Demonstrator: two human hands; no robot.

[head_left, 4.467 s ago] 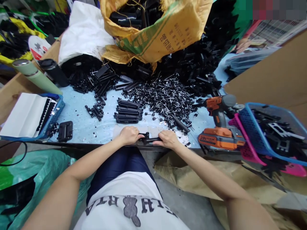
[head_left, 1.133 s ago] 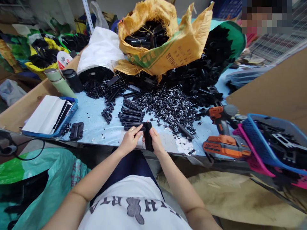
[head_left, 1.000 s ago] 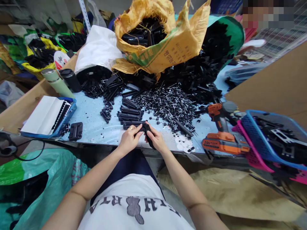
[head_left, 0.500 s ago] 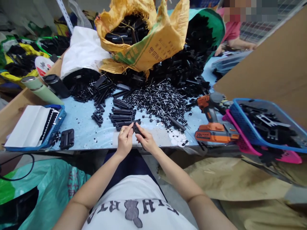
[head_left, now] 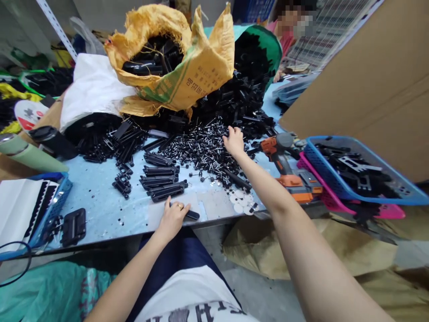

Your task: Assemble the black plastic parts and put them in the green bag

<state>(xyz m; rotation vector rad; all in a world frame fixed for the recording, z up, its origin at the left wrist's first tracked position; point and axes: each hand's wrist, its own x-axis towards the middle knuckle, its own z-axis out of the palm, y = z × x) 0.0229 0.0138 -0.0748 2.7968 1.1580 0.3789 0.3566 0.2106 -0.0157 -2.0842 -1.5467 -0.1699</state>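
Note:
My left hand is closed on a long black plastic part at the table's front edge. The end of that part sticks out to the right of the fingers; the rest is under the hand. My right hand reaches out to the far side of a heap of small black pieces with metal pins. Its fingers are apart and bent, and no held piece shows. Just beyond my left hand, several long black parts lie stacked in a row.
An orange cordless drill lies right of my right forearm, beside a blue basket and a pink basket. A yellow sack of black parts stands behind. White discs lie near the front edge. A co-worker sits at the back right.
Both hands were together on the black part; my right hand has let go and moved forward to the pin heap. My left hand has lowered the part to the table edge. The view has shifted.

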